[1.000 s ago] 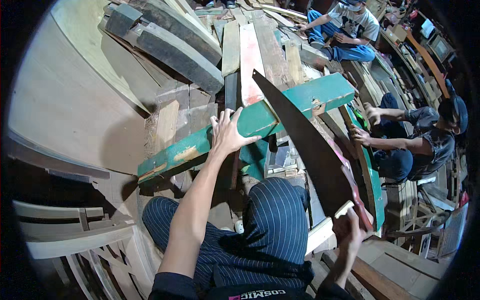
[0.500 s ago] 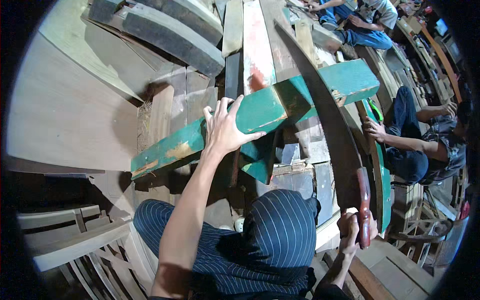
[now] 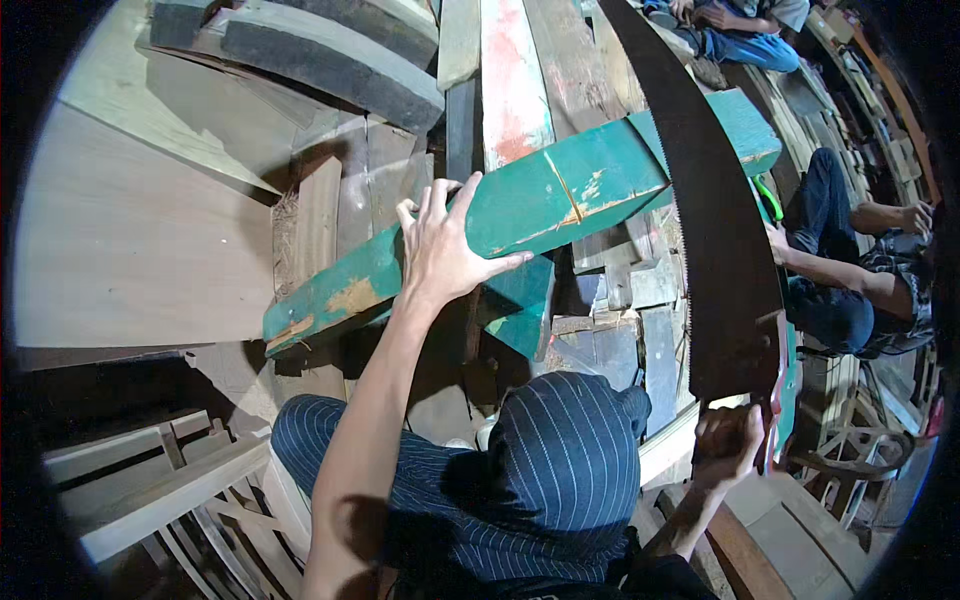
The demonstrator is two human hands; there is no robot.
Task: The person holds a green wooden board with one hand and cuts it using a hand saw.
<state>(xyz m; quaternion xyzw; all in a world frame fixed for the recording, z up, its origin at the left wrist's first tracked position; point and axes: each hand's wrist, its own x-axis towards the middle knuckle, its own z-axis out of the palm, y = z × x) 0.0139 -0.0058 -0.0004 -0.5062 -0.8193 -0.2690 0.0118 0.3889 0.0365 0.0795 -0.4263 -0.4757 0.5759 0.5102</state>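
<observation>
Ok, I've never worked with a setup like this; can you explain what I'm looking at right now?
There is no machine here, just a person's two bare hands. The view comes from a fisheye camera on that person's head, looking down, so straight edges bend near the rim and left is their left. The left hand is spread over a green beam, fingers over its far edge. The right hand is closed on the handle of a saw, whose dark blade crosses in front of the beam; I can't tell if they touch. Loose planks lie around and under the beam. The striped knee is the wearer's own; two other people are at the right.
</observation>
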